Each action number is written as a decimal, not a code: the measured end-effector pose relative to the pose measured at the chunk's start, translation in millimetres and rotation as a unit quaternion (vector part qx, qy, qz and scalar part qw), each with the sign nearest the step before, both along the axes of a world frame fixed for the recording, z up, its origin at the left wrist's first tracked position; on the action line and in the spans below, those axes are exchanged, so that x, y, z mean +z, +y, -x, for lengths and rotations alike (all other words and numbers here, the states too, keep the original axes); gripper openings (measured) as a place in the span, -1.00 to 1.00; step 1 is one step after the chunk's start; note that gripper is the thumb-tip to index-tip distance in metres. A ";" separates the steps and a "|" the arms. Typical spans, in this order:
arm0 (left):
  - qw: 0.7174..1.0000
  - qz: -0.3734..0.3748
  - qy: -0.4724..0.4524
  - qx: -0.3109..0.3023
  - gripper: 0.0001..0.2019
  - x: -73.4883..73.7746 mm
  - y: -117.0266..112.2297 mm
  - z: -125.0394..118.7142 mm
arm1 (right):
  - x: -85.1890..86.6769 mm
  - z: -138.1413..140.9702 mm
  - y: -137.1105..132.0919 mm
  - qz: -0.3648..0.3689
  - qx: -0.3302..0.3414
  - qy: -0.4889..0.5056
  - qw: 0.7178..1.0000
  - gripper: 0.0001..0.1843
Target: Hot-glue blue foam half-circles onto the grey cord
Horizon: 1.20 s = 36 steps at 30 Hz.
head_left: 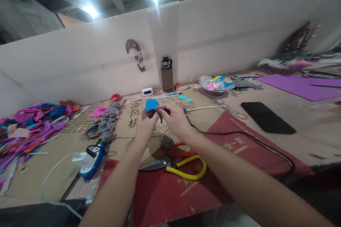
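Note:
A small blue piece with a rounded top, felt or foam by its look, [151, 104] is pinched up in front of me. My left hand [146, 120] holds it from the left, fingers closed. The fingers of my right hand [172, 116] are closed at its lower right edge; a small dark bit shows beneath them. Below my hands lie a ball of grey yarn [167, 142] and scissors [157, 164] with red and yellow handles. Just right of my right hand lies a corded tool with a long metal shaft [205, 108], its grip partly hidden.
A blue power strip [92, 163] and a heap of coloured scraps [34, 124] lie left, with grey moon-shaped pieces [102, 124] nearer. A bottle [167, 76] stands at the back. To the right are a bowl [216, 91], a black phone [267, 117] and purple sheets [301, 87].

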<state>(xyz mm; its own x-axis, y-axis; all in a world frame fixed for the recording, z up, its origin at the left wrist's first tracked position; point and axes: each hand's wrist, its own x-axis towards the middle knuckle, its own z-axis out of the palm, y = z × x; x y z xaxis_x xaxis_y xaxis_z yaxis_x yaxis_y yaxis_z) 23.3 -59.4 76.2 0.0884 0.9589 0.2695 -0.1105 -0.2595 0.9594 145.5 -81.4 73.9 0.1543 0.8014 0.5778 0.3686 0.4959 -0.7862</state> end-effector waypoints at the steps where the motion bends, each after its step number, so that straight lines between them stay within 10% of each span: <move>1: 1.000 -0.011 0.028 0.002 -0.87 -1.0 0.8 0.5 | 0.2 0.1 -0.6 -0.007 -0.005 -0.019 1.000 -0.83; 36: 0.994 0.001 -0.110 -0.020 -0.78 -3.2 7.9 -2.8 | 1.6 -8.2 -4.0 -0.046 -0.084 -0.077 0.992 -0.91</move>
